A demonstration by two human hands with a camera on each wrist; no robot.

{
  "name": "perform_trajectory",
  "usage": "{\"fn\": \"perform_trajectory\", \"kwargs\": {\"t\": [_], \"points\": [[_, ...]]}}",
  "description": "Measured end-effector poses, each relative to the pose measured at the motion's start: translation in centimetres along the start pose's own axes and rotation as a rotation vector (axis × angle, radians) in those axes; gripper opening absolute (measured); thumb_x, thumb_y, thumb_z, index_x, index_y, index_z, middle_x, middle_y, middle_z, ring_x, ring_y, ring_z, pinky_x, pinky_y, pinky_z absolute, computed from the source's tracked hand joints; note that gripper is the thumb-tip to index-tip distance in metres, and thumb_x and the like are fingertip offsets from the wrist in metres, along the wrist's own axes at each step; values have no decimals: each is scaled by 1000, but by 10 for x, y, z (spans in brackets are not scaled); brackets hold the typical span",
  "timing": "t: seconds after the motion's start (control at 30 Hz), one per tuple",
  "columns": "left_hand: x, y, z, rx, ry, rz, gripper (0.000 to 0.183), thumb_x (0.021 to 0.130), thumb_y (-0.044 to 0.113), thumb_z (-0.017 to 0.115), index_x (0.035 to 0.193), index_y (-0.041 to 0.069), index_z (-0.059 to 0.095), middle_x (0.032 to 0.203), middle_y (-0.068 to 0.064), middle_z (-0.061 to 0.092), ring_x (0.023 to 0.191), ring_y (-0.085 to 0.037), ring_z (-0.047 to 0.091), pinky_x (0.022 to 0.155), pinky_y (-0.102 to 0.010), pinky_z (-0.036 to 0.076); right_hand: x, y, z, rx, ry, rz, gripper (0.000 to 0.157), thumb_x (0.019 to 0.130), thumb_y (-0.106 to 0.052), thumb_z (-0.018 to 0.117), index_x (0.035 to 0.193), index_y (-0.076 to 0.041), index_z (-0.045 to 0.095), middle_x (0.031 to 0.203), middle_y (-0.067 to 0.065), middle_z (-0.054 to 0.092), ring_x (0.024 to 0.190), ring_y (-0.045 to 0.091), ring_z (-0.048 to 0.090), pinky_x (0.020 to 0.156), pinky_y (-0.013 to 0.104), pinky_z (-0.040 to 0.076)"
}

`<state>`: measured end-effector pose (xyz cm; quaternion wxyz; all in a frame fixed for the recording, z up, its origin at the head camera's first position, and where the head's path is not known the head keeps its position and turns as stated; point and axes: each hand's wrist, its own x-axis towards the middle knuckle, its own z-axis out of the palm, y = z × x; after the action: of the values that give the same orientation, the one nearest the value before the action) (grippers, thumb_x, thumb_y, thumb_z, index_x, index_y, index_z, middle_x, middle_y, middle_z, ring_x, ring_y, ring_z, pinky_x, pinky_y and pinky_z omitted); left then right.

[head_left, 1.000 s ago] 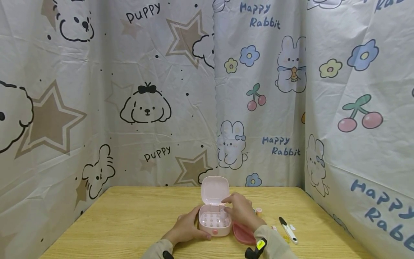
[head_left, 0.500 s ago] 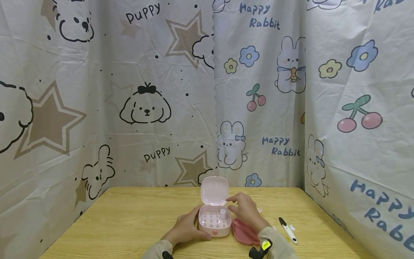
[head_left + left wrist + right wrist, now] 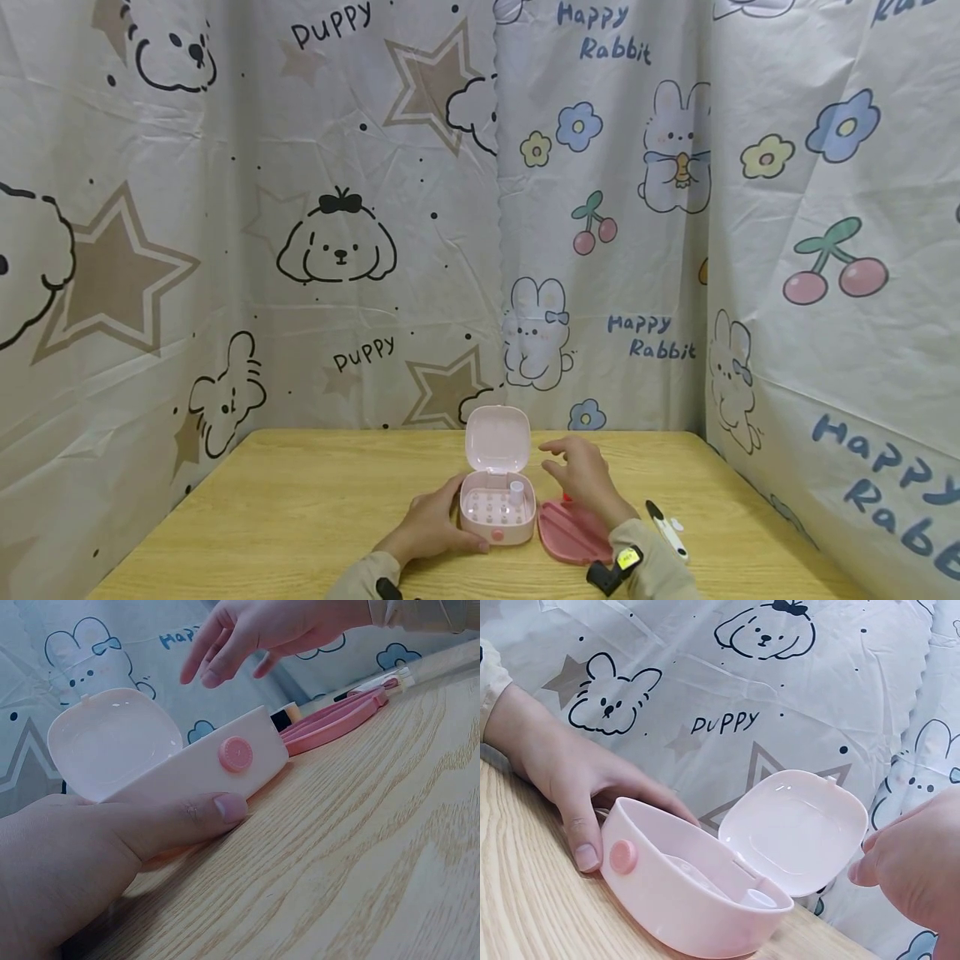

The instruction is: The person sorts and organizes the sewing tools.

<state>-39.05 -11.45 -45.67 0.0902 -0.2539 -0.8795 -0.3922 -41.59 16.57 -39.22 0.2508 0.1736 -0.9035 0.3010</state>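
Observation:
A pale pink plastic box [image 3: 480, 532] stands on the table with its hinged lid [image 3: 497, 437] raised. Along its left side my left hand [image 3: 427, 525] grips it, thumb against the front wall near the round pink button [image 3: 236, 754]. Inside, at the back right, a small white cylinder [image 3: 517, 492] stands upright on a floor with rows of little bumps. My right hand [image 3: 581, 471] hovers to the right of the lid, apart from the box, fingers loosely bent and holding nothing. Beneath that forearm lies a darker pink half-round tray [image 3: 566, 533], partly covered by it.
A slim white tool with a black end [image 3: 666, 529] lies at the right, beside a small white piece [image 3: 677, 524]. Something small and red [image 3: 567, 497] shows behind the tray. A black and peach item [image 3: 285, 718] appears behind the box in the left wrist view. Printed curtains surround the table.
My right hand has drawn back from the box to the right, leaving the white cylinder standing inside. More of the pink tray shows. The left hand keeps its place on the box.

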Motion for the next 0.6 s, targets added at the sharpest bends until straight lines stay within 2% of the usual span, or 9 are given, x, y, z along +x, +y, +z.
{"fn": "perform_trajectory", "kwargs": {"t": [0.3,0.6], "points": [[1,2,1,-12,-13,-14,116,64,57,94,158,14,41,153,-3,52,136,-33,48,107,-65,26,-1,15,-14,-9,46,66,21,87,-6,81,108,-9,81,100,10,73,96,36,68,74,51,57],[-1,4,-1,-19,-11,-13,115,64,56,95,157,14,41,153,-4,53,136,-33,48,108,-66,26,-4,34,-26,-16,64,74,21,88,-5,79,109,-7,80,99,11,72,91,32,67,74,48,55]]}}
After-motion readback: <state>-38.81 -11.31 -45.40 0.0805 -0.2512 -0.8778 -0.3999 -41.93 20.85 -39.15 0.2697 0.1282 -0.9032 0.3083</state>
